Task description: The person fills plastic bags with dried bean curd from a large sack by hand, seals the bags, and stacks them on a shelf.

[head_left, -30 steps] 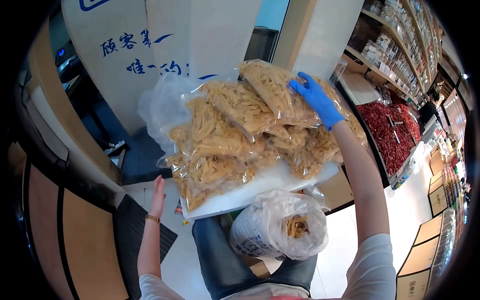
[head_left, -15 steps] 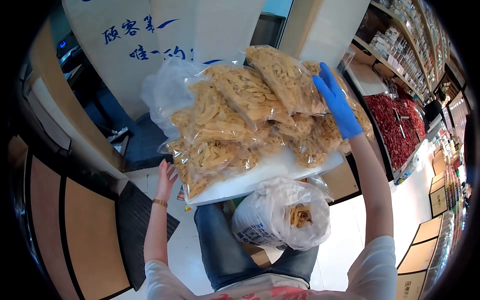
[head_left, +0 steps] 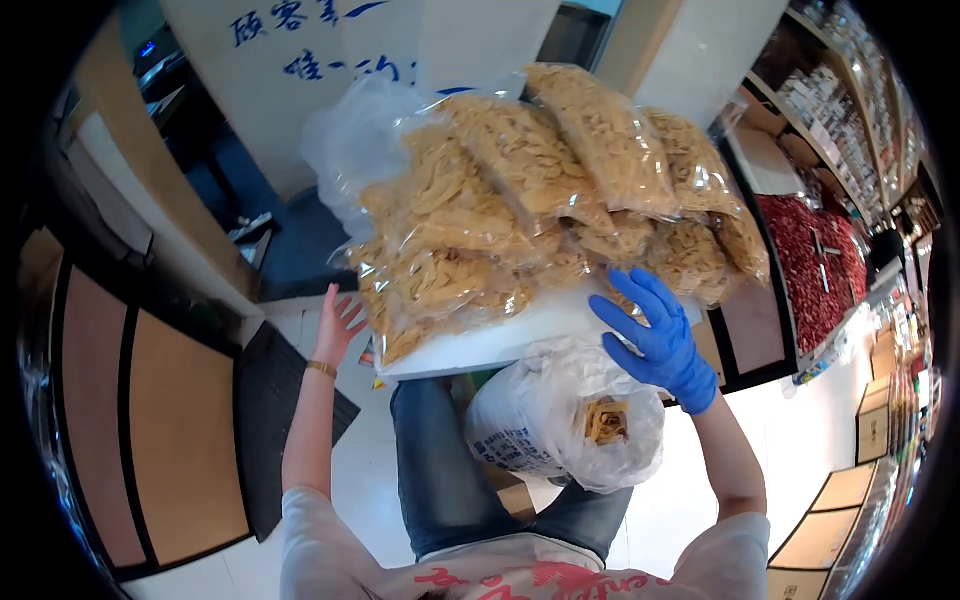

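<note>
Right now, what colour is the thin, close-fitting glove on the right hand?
The right hand wears a bright blue glove, clearest in the head view.

Right hand (head_left: 655, 345): glove solid blue. Band (head_left: 322, 369) on the person's wrist: gold-toned. Bags (head_left: 520, 160): clear, glossy white glints, yellow-tan contents. Surface (head_left: 455, 352) under them: white. Sack (head_left: 520, 405): translucent white, blue lettering, yellowish-brown contents. Shirt (head_left: 500, 575): whitish, pink-red print. Jeans (head_left: 445, 480): dark blue, faded lighter patches. Wall panel (head_left: 430, 35): off-white, blue characters. Bin contents (head_left: 800, 250): deep red. Cabinet panel (head_left: 185, 420): tan, black edging; neighbouring panel (head_left: 95, 380) pinkish brown. Mat (head_left: 280, 410): dark grey. Floor (head_left: 370, 510): white.
</note>
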Demonstrator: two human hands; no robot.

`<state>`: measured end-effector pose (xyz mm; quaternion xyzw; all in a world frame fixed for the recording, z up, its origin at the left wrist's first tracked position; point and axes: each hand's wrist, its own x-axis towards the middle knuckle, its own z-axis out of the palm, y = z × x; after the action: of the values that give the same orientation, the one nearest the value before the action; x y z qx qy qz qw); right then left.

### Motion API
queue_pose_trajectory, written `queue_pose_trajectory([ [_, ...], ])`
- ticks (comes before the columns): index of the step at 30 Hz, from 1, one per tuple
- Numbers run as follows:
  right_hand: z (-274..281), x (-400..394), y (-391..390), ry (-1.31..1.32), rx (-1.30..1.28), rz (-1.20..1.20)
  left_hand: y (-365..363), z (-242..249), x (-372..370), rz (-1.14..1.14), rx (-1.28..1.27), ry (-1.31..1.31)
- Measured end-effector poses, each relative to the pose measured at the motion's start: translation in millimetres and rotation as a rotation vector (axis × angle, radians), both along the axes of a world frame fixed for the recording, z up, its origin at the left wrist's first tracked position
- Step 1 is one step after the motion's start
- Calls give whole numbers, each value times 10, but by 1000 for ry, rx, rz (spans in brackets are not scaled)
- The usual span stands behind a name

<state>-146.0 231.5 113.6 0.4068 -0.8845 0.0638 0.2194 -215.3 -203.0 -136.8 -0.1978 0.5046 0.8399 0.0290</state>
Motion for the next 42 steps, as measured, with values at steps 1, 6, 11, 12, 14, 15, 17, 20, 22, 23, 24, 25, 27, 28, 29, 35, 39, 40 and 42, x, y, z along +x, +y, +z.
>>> queue_pose_trajectory([
  [1, -10, 32, 30, -18, 10, -35, -22, 3, 22, 20, 0, -13],
  [6, -42, 37, 387, -83, -126, -147, -183, -46, 141, 58, -27, -13],
  [11, -238, 350, 608, -248, -114, -204, 100, -34, 687, 148, -672, 313],
  [12, -322, 390, 714, -256, -125, -217, 119, -87, 891, 31, -935, 398],
  [14, -503, 526, 900, -497, -227, -409, 576, 182, 1318, -41, -1010, 420],
  [15, -550, 592, 940, -528, -229, -449, 733, 135, 1462, -69, -932, 390],
  [17, -712, 734, 1003, -644, -330, -502, 1017, -43, 1666, -92, -754, 362],
  [20, -807, 956, 1072, -798, -456, -569, 1288, -261, 1891, -168, -636, 378],
  [22, -896, 1108, 1140, -747, -560, -553, 1467, -248, 2019, -268, -611, 385],
  [23, -964, 1176, 1184, -711, -538, -585, 1579, -168, 2060, -310, -609, 367],
  [24, -990, 1240, 1199, -715, -531, -634, 1669, -117, 2047, -348, -609, 359],
  [25, -1019, 1299, 1211, -686, -539, -657, 1719, -111, 2056, -452, -668, 383],
  [27, -1109, 1391, 1295, -647, -534, -700, 1875, 37, 2016, -526, -722, 451],
  [28, -1164, 1428, 1338, -649, -553, -733, 1938, 92, 2007, -560, -777, 508],
  [29, -1212, 1445, 1371, -546, -549, -717, 1973, 103, 1988, -564, -775, 535],
  [35, -1557, 1299, 1446, -528, -569, -969, 2480, 705, 1596, -543, -872, 813],
  [39, -2066, 1082, 1391, -507, -489, -924, 3227, 1050, 1257, -847, -934, 986],
  [40, -2092, 1032, 1396, -571, -482, -883, 3379, 1014, 1192, -1094, -1141, 916],
  [42, -1940, 912, 1477, -585, -578, -901, 3497, 826, 1108, -1340, -1344, 818],
])
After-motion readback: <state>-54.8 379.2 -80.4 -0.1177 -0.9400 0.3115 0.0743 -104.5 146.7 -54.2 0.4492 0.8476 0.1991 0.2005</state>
